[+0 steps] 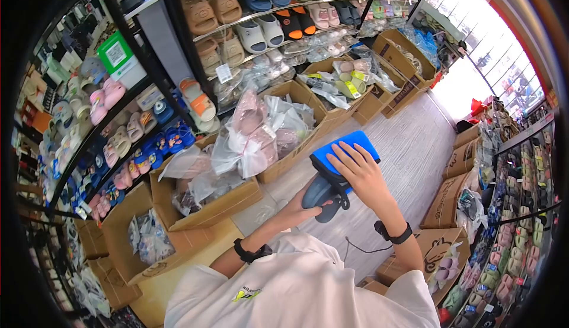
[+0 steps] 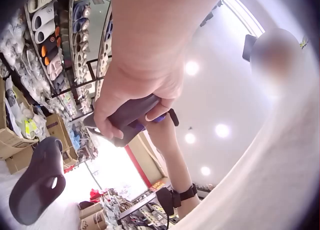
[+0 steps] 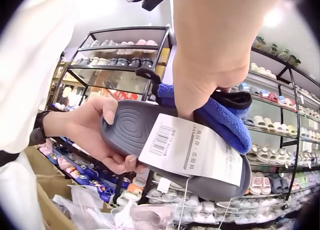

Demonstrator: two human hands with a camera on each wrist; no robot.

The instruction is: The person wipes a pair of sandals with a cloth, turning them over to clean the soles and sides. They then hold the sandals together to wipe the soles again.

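Observation:
My left hand (image 1: pixel 294 210) grips a dark grey slipper (image 3: pixel 132 127) by its heel end, thumb on the footbed and fingers beneath. A white paper tag (image 3: pixel 192 147) with a barcode lies across that slipper, strings hanging below it. My right hand (image 1: pixel 360 174) holds a blue fluffy cloth (image 1: pixel 349 144) with black edging and a black loop over the slipper's front end. Its fingers spread over the top of the cloth, and the thumb reaches down beside the tag. A second dark slipper (image 2: pixel 40 182) shows at the lower left of the left wrist view.
Cardboard boxes (image 1: pixel 207 215) of bagged slippers line the floor at left, below shelves (image 1: pixel 278 8) full of slippers. More boxes (image 1: pixel 444 200) and a slipper rack (image 1: pixel 510 251) stand at right. Grey wood-look floor (image 1: pixel 409 144) runs between them toward a bright opening.

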